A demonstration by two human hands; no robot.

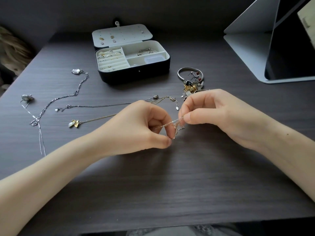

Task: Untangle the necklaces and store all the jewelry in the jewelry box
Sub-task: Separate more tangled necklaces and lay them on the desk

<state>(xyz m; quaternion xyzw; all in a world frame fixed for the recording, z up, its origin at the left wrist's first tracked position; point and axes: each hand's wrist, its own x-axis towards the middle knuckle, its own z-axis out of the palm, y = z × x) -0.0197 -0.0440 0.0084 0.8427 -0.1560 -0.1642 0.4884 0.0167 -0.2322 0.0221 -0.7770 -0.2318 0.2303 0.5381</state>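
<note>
Both hands are close together, just above the table point(170, 176). The left hand point(144, 123) pinches a fine gold chain point(175, 125) between thumb and fingertip, low down. The right hand point(209, 113) pinches the same chain slightly higher, its other fingers curled in. A short stretch runs between the two pinches, with a small snarl in it. The chain is probably held taut like this to spread the loops and show which strand to pull.

Left of the left hand, several necklaces point(80, 87) lie stretched out apart, likely so they don't re-tangle. Just beyond the right hand sits a pile point(190, 80) of mixed pieces, not yet sorted. The box point(136, 74) stands open well beyond both hands, with rings and bangles already in its compartments. Storing is partly done; untangling is in hand.
</note>
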